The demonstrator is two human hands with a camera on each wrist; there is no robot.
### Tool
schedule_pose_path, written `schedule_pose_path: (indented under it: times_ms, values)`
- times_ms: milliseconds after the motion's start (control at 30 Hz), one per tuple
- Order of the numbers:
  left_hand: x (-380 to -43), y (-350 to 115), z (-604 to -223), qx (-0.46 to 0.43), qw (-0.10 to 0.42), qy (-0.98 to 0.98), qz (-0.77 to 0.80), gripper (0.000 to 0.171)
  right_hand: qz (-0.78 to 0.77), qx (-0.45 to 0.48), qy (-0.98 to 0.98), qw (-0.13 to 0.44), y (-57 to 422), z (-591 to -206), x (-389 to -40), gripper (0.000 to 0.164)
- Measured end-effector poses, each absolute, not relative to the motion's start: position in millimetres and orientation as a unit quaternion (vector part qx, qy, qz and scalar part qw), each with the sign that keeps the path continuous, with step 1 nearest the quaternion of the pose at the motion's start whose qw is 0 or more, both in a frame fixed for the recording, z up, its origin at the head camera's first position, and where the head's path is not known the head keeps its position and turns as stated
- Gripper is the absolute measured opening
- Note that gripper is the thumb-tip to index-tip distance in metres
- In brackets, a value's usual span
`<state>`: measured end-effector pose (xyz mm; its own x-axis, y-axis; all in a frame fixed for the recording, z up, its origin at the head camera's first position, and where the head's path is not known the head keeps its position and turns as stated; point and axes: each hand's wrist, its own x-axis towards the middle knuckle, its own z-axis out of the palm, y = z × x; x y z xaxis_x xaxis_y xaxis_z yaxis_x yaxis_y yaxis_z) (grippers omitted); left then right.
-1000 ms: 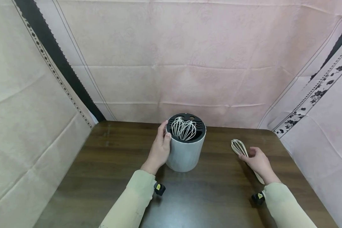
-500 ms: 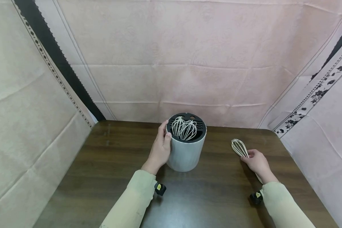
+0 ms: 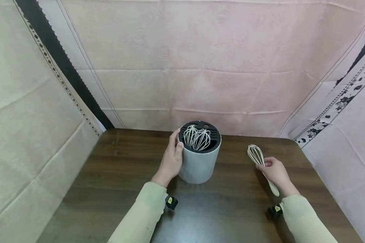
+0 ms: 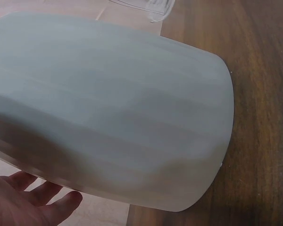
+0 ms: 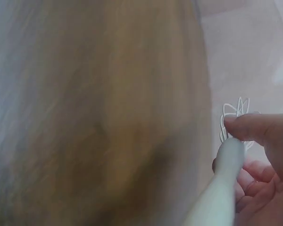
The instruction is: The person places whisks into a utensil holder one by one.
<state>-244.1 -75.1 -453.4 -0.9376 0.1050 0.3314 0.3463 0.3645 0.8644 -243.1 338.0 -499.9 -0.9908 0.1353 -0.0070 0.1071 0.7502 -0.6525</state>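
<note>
A light grey cylindrical utensil holder (image 3: 197, 167) with a black slotted lid stands upright on the table. My left hand (image 3: 170, 158) grips its left side near the rim, thumb in front and fingers behind. In the left wrist view, the holder's wall (image 4: 118, 103) fills most of the picture, with the hand's fingertips (image 4: 68, 205) at its lower edge. Off to the right, my right hand (image 3: 275, 172) pinches a cream whisk (image 3: 272, 187) where wires meet handle. The right wrist view has the handle (image 5: 214, 197) pointing toward the camera, the wires partly behind the thumb.
White wire whisk heads (image 3: 197, 138) stick up out of the holder's lid; their number is hard to tell. The dark wooden table (image 3: 109, 189) ends at a back edge just behind the holder. Pale cloth (image 3: 200, 67) hangs behind and at both sides.
My right hand has tightened its fingers round the whisk, whose wires have risen slightly and whose handle has swung a little left, showing more. The left hand and holder stay essentially where they were.
</note>
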Motion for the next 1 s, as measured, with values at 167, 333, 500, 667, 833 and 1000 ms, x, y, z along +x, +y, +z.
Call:
schedule_pose_path:
  times_ms: [167, 333, 500, 667, 833, 1000]
  values:
    - [-244.2, -76.3, -452.3, -0.142, 0.121, -0.818, -0.544, 0.049, 0.434, -0.044, -0.897, 0.075, 311.8, -465.9, -236.6, 0.057]
    - [-245.1, -76.1, -449.9, -0.145, 0.124, -0.817, -0.543, 0.048, 0.533, 0.007, -0.837, 0.126, 274.1, -415.7, -220.8, 0.044]
    - [-244.7, -73.4, -449.2, -0.147, 0.118, -0.816, -0.547, 0.048, 0.556, 0.055, -0.813, 0.164, 255.2, -395.4, -213.5, 0.04]
    - [-244.3, -72.3, -449.4, -0.144, 0.114, -0.817, -0.547, 0.048, 0.574, 0.084, -0.795, 0.178, 236.2, -379.5, -203.8, 0.039]
    - [-244.3, -73.7, -451.8, -0.141, 0.112, -0.816, -0.549, 0.048, 0.561, 0.088, -0.797, 0.207, 220.2, -366.1, -197.1, 0.039]
    - [-244.3, -74.0, -452.9, -0.139, 0.112, -0.817, -0.549, 0.049, 0.593, 0.091, -0.763, 0.24, 210.0, -357.4, -193.1, 0.038]
